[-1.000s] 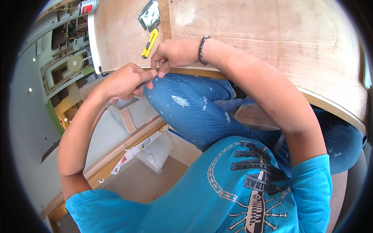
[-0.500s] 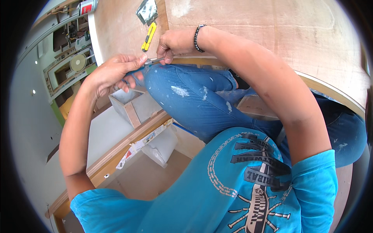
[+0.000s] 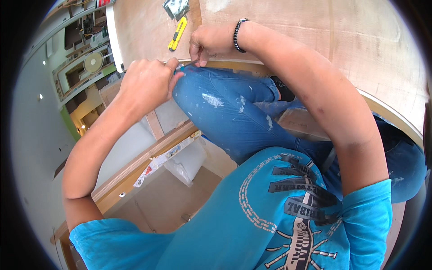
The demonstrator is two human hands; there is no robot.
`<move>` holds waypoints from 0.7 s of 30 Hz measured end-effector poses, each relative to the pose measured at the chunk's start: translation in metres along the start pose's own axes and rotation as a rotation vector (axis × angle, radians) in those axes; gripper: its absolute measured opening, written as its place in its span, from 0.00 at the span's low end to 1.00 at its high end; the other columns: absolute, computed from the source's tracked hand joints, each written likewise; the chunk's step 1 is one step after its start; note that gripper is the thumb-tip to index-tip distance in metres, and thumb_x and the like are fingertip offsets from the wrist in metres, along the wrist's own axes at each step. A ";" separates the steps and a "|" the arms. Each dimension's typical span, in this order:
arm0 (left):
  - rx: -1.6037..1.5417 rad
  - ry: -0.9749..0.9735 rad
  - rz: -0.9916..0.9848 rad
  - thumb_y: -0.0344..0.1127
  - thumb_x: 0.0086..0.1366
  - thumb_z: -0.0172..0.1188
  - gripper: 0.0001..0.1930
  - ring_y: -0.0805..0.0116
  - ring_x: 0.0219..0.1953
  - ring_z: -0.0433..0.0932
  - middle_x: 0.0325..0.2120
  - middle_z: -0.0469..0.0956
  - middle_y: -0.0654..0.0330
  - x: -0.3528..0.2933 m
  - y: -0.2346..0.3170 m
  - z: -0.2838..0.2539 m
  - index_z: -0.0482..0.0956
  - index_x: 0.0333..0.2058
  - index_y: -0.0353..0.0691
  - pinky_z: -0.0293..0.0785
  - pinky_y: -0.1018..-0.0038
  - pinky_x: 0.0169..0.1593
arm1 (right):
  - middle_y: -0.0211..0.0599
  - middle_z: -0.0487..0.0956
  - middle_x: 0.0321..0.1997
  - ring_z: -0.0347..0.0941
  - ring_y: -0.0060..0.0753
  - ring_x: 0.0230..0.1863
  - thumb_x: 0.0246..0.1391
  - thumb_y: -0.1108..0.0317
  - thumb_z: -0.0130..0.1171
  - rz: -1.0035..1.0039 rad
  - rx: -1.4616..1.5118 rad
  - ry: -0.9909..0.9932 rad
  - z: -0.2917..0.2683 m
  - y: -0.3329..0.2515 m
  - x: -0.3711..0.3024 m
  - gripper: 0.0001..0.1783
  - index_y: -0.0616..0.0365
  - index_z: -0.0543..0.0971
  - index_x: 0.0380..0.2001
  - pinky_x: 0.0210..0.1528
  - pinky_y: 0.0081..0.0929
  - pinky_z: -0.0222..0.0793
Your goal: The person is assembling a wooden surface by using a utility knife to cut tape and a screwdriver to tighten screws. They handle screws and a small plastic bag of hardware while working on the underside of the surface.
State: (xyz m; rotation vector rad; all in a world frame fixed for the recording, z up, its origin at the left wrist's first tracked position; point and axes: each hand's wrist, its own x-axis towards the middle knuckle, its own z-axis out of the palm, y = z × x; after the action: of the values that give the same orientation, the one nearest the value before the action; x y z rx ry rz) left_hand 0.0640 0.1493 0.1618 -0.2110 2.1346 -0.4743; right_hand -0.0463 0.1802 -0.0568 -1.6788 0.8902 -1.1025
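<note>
My left hand (image 3: 150, 81) is closed around the handle of what looks like a screwdriver (image 3: 191, 64), by the panel's near edge. Only a bit of teal handle and the thin metal shaft show past its thumb. With fingertips pinched, my right hand (image 3: 209, 40) holds the far end of the shaft; anything else in that pinch is hidden. Both hands are just beyond my raised knee (image 3: 193, 90) in paint-spotted jeans. A yellow utility knife (image 3: 178, 34) lies on the pale wooden panel (image 3: 288, 27), left of my right hand.
Behind the knife rests a small clear plastic packet (image 3: 176, 8). To the lower left runs a wooden beam (image 3: 144, 157), with a white plastic bag (image 3: 186, 166) below it. A round fan (image 3: 93, 62) stands farther off at the left.
My left hand has turned over, from fingers spread under the handle to a grip wrapped round it with its back showing. My right hand keeps its pinch; the view has shifted slightly.
</note>
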 end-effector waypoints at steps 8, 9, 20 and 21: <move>-1.296 -0.499 -0.600 0.59 0.75 0.64 0.26 0.84 0.15 0.65 0.15 0.65 0.73 0.014 -0.025 -0.018 0.84 0.52 0.39 0.53 0.82 0.15 | 0.47 0.90 0.39 0.89 0.39 0.43 0.57 0.74 0.70 -0.078 -0.087 0.085 -0.001 0.006 -0.002 0.09 0.65 0.89 0.41 0.46 0.36 0.80; -1.310 -0.627 -0.633 0.59 0.75 0.64 0.27 0.83 0.15 0.64 0.16 0.65 0.73 0.017 -0.028 -0.019 0.83 0.50 0.37 0.51 0.82 0.15 | 0.47 0.90 0.39 0.89 0.39 0.43 0.57 0.74 0.70 -0.070 -0.080 0.061 -0.001 0.005 -0.002 0.09 0.66 0.89 0.41 0.46 0.36 0.80; 0.082 0.032 0.010 0.53 0.74 0.62 0.22 0.45 0.26 0.85 0.22 0.84 0.46 0.006 -0.005 0.001 0.86 0.39 0.37 0.81 0.54 0.34 | 0.45 0.90 0.38 0.86 0.41 0.40 0.59 0.72 0.69 -0.067 -0.111 0.039 -0.007 0.000 -0.002 0.10 0.61 0.90 0.44 0.44 0.39 0.78; 0.088 0.060 -0.004 0.54 0.74 0.63 0.22 0.44 0.25 0.85 0.22 0.84 0.45 0.003 -0.002 0.001 0.86 0.40 0.37 0.81 0.54 0.34 | 0.45 0.90 0.37 0.86 0.41 0.39 0.60 0.71 0.69 -0.069 -0.123 0.019 -0.006 0.000 -0.002 0.10 0.61 0.90 0.44 0.44 0.39 0.78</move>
State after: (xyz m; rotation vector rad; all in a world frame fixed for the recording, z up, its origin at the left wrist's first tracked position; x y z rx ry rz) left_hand 0.0632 0.1464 0.1592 -0.1525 2.1661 -0.5818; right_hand -0.0530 0.1797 -0.0564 -1.8145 0.9344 -1.1307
